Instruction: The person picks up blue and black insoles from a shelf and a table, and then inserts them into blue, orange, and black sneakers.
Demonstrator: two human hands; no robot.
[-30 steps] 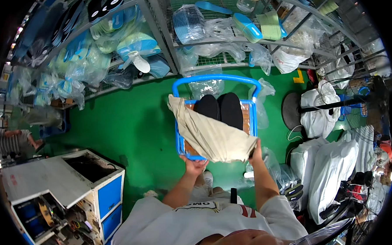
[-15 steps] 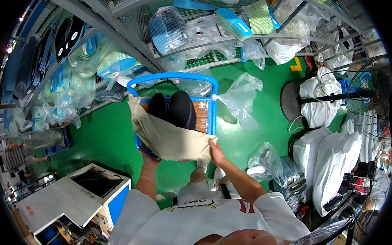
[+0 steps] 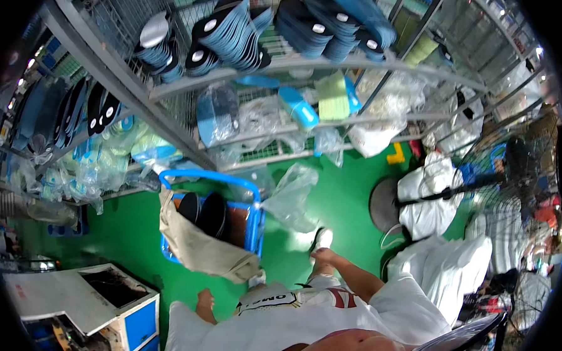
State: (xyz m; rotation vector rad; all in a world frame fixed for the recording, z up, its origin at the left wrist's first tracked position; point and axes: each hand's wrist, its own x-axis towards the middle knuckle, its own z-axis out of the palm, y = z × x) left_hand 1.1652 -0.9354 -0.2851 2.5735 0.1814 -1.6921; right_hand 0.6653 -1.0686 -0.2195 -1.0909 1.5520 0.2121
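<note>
A blue tubular-framed trolley (image 3: pixel 257 215) stands on the floor ahead of me, to the left. Beige cloth (image 3: pixel 199 247) drapes over its near side. Dark, rounded shoe insoles (image 3: pixel 214 216) lie inside, partly covered by that cloth. My left hand (image 3: pixel 205 299) hangs below the trolley, apart from the cloth, its fingers loose and nothing visible in them. Over my leg is my right hand (image 3: pixel 323 256), also away from the cloth, small in view with fingers loosely apart and no object showing.
Ahead, a metal rack (image 3: pixel 276 68) carries stacked dark insoles (image 3: pixel 231 36) and bagged blue ones. A plastic bag (image 3: pixel 292 197) lies right of the trolley. A fan base (image 3: pixel 384 205) and white sacks (image 3: pixel 445 262) stand at right; a white-and-blue cabinet (image 3: pixel 140 323) at near left.
Both hands have let go of the beige cloth and drawn back toward my body. The view has shifted, showing more upper shelf. My right foot has stepped forward.
</note>
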